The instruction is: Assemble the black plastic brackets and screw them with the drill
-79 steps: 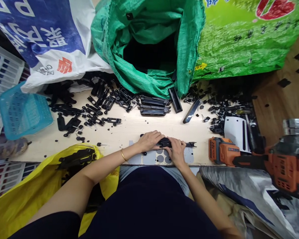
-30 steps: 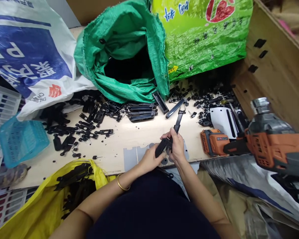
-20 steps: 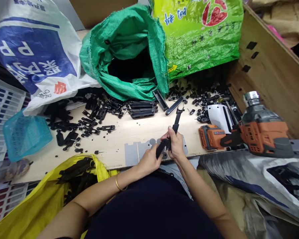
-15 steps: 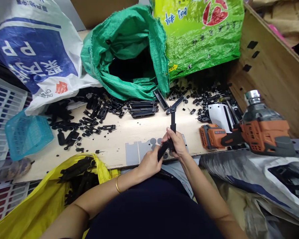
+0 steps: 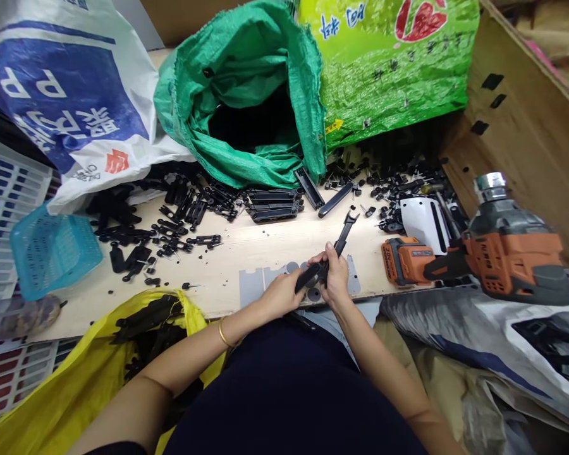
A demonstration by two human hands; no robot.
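Both hands are closed on a black jointed plastic arm [image 5: 344, 235], held bent over the front part of the bench. My left hand [image 5: 281, 294] grips its lower left section. My right hand [image 5: 336, 275] wraps round the other section, whose forked tip points up and to the right. The joint between the sections is partly covered by fingers. Beyond the fork, a loose black plastic bar [image 5: 336, 200] lies slanted on the wood. A stack of black channel-shaped pieces [image 5: 274, 211] sits left of it. Grey flat patches [image 5: 252, 287] show on the bench beneath my hands.
An orange cordless power tool [image 5: 512, 253] lies at the right. Small black parts [image 5: 183, 212] are scattered over the left of the bench, near a blue basket [image 5: 52, 253]. An open green sack [image 5: 239, 88] stands behind; a yellow sack [image 5: 99, 341] with black pieces hangs at front left.
The forked end of the held arm has come away from the loose bar and swung right and nearer. The bar stays on the bench. Both hands keep their hold.
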